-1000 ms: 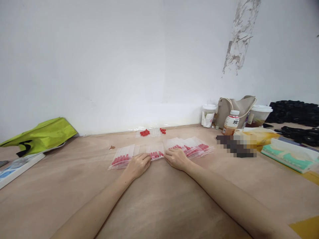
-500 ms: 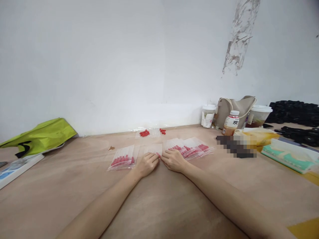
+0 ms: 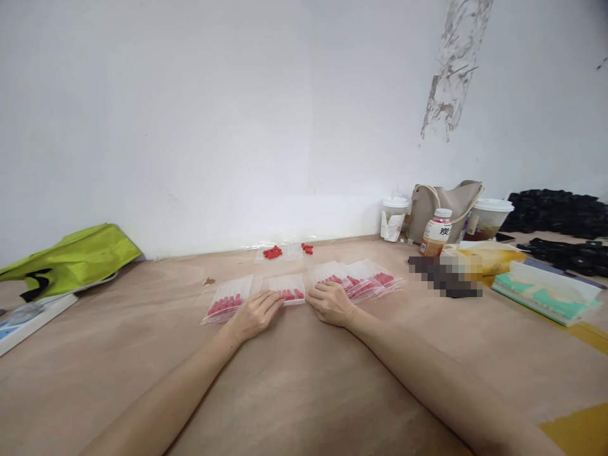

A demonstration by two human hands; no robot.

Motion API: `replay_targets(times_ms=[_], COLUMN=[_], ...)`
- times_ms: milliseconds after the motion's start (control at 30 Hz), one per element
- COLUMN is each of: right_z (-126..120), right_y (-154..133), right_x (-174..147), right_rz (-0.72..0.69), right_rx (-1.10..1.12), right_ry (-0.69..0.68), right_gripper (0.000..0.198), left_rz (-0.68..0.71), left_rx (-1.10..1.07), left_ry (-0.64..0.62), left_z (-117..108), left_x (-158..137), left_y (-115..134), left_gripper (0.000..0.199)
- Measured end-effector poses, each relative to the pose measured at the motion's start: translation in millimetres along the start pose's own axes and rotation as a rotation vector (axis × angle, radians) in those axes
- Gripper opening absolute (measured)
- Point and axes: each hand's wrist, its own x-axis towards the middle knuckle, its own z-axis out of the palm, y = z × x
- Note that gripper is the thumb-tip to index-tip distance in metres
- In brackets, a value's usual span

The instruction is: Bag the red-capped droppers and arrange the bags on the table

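Plastic bag (image 3: 287, 283), left hand (image 3: 258, 313) and right hand (image 3: 331, 305) at opposite edges, each grip unclear; broad tabletop (image 3: 289, 386) nearside.

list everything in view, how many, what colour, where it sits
transparent bags with red pieces: several, overlapping at right, around and between the hands
loose-looking red groups: two, by the wall
yellow-green bag: one, far left
white-and-blue item: one, left edge
lidded cups: two, white lids, back right
bottle: one, white cap, before the handbag
handbag: one, greyish beige, between the cups
yellow packet: one, right
green-and-white pack: one, right
black items: two heaps, far right
pixelated patch: one, dark, right, contents unreadable
table: one, brown, below
wall: white, behind
left hand: one, bare, left of the middle bag
right hand: one, bare, right of it
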Motion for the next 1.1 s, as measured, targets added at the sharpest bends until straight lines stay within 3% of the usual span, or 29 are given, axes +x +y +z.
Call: replay_targets(times_ms=[400, 500, 567, 700, 800, 900, 1000, 1100], right_z=[4.7, 4.1, 1.2, -9.9, -15.2, -13.3, -6.8, 1.3], right_y=[3.7, 5.0, 5.4, 0.2, -8.8, -17.2, -22.3, -26.4], right_x=[-5.0, -6.5, -7.3, -2.8, 6.4, 15.6, 23.1, 32.7], right_rz=[0.026, 0.029, 0.027, 0.064, 0.117, 0.094, 0.076, 0.077], right_rx=[-0.006, 0.004, 0.019, 0.038, 0.009, -0.017, 0.007, 0.063], right_ry=[0.034, 0.017, -0.015, -0.061, -0.112, -0.216, -0.306, -0.336], right_gripper=[0.018, 0.019, 0.021, 0.021, 0.034, 0.031, 0.03, 0.032], left_rz=[-0.126, -0.152, -0.247, -0.584, -0.68, -0.708, -0.732, -0.791], left_rx=[0.068, -0.058, -0.192, -0.351, -0.486, -0.582, -0.623, -0.608], left_ry=[-0.104, -0.151, -0.198, -0.391, -0.609, -0.713, -0.694, -0.551], left_z=[-11.2, -12.7, -17.8, -37.6, -49.9, -51.7, -45.4, -35.4], left_x=[0.5, -0.1, -3.3, -22.0, -44.3, -61.7, -68.6, -70.0], left_y=[0.3, -1.2, -8.7, -40.1, -62.3, -69.9, -67.9, -65.9], left_gripper=[0.028, 0.027, 0.024, 0.036, 0.053, 0.057, 0.048, 0.042])
